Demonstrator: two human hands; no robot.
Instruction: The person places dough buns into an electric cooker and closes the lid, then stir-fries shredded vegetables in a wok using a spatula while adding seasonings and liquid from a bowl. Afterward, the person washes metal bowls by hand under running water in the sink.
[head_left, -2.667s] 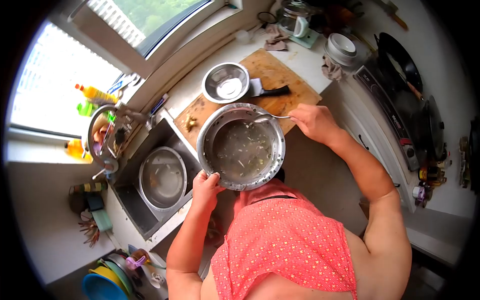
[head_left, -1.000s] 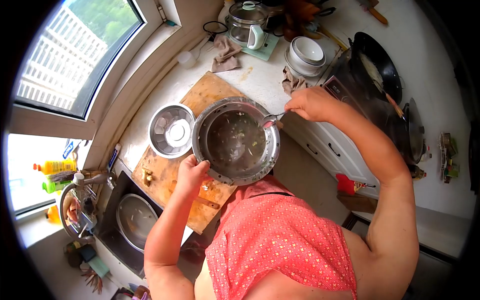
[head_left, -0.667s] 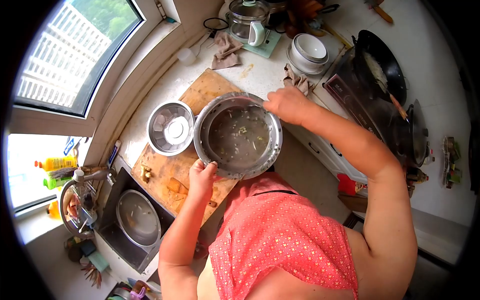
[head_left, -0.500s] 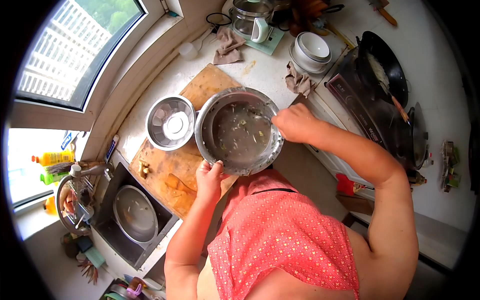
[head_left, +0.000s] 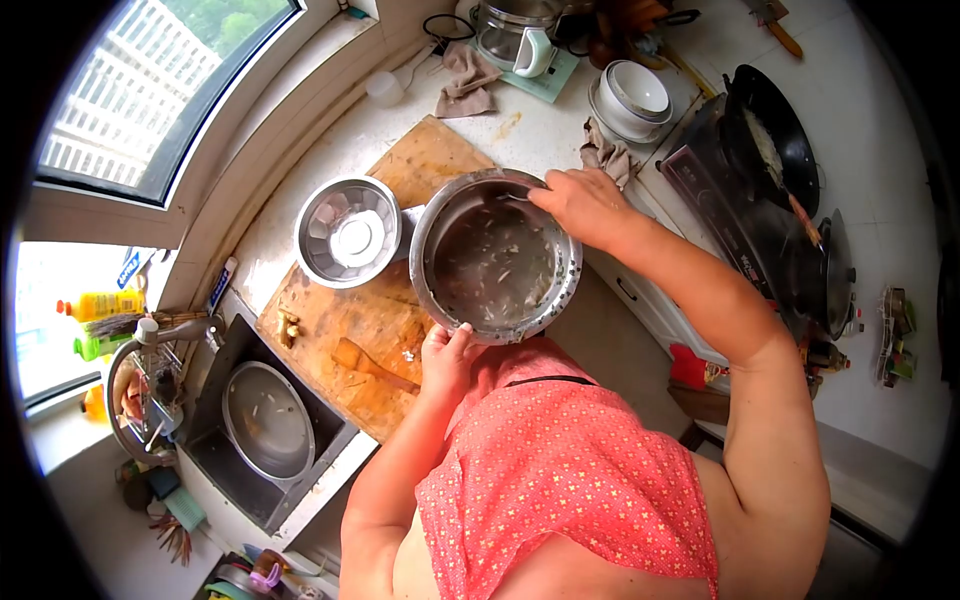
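Observation:
A metal basin (head_left: 568, 262) with murky water and small pale and green bits is in front of my apron, over the cutting board's near edge. My left hand (head_left: 447, 358) pinches its lower-left rim, thumb on top. At the upper-right rim, my right hand (head_left: 578, 203) is closed on the edge; a thin metallic piece shows by its fingertips, too small to make out. Left of the basin stands a faceted metal bowl (head_left: 318, 262) on the wooden cutting board (head_left: 425, 148). A wooden spatula (head_left: 365, 364) and ginger-like pieces (head_left: 287, 328) lie on the board.
At lower left, the sink (head_left: 215, 405) holds another metal basin (head_left: 235, 440) of water, beneath a faucet (head_left: 122, 365). Stacked white bowls (head_left: 640, 88) and a cloth (head_left: 606, 155) are at upper right. A black wok (head_left: 750, 90) sits on the stove (head_left: 695, 190).
The basin has shifted a little to the right and its water has swirled. My right hand has moved up along the rim, while my left hand stays at the lower-left rim.

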